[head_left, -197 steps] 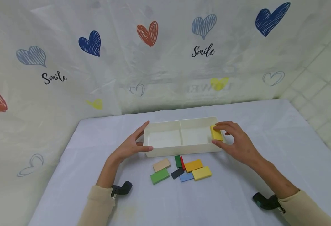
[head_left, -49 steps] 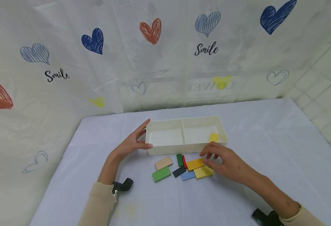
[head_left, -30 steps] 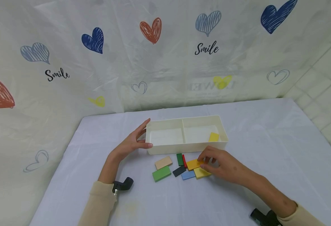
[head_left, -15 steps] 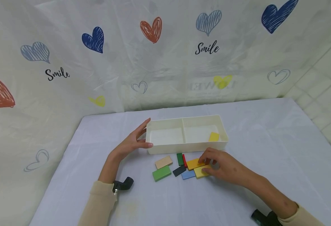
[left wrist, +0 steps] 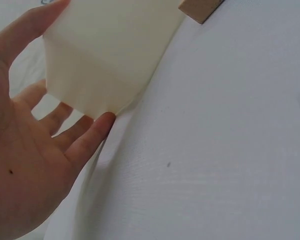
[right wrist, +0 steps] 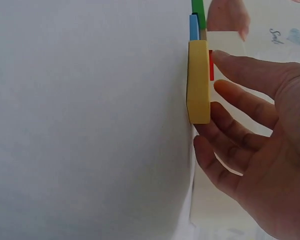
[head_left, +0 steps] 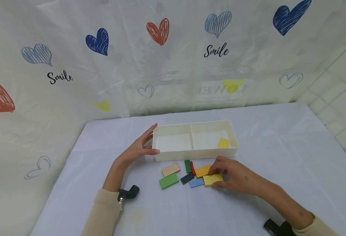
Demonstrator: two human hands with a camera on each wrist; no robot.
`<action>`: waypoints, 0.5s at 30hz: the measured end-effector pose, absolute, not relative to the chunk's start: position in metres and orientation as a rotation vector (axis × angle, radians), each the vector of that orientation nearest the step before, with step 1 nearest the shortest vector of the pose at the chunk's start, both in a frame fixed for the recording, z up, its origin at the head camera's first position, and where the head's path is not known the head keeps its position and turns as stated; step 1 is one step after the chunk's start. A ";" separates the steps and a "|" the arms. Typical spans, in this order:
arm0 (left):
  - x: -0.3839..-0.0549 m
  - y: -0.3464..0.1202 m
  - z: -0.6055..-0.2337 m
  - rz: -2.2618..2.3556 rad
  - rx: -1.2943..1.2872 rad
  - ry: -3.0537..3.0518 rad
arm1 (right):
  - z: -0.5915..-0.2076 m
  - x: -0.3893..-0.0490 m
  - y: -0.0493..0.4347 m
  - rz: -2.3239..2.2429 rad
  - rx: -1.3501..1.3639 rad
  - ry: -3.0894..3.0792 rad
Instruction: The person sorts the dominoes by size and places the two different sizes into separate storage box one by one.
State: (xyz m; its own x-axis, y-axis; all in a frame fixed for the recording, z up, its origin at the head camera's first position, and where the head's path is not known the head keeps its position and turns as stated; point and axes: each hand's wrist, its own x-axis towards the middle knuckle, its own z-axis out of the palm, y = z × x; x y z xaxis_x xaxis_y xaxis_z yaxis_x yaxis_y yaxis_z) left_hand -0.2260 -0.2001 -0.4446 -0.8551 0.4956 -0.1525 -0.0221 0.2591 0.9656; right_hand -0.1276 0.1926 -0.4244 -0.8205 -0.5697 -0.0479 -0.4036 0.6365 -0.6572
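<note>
A white two-compartment box [head_left: 179, 155] stands on the table; a yellow block [head_left: 223, 143] lies in its right compartment. My left hand [head_left: 137, 149] holds the box's left end, thumb on the front wall. In the left wrist view, several fingertips of the left hand [left wrist: 45, 135] touch the end wall. My right hand [head_left: 235, 173] pinches another yellow block [head_left: 212, 180], thumb at its near edge and fingers at its far edge. In the right wrist view, the right hand [right wrist: 255, 130] curls beside this yellow block [right wrist: 198, 82].
Left of the pinched block lie an orange block [head_left: 202, 171], a blue block [head_left: 196, 182], a black block [head_left: 187, 178], a red strip [head_left: 192, 168], a dark green block [head_left: 188, 166], a light green block [head_left: 169, 181] and a tan block [head_left: 171, 169]. A white cloth covers the table.
A yellow block went from my right hand into the right compartment. That hand then came down to the loose blocks and closed on another yellow one, turning it slightly. My left hand stays at the box.
</note>
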 end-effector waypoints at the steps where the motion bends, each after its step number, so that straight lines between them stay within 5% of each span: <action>1: -0.226 -0.200 -0.445 1.628 0.428 2.107 | -0.424 -0.128 0.193 -0.946 -0.788 2.603; 15: -0.227 -0.202 -0.447 1.636 0.443 2.102 | -0.430 -0.129 0.199 -0.924 -0.860 2.584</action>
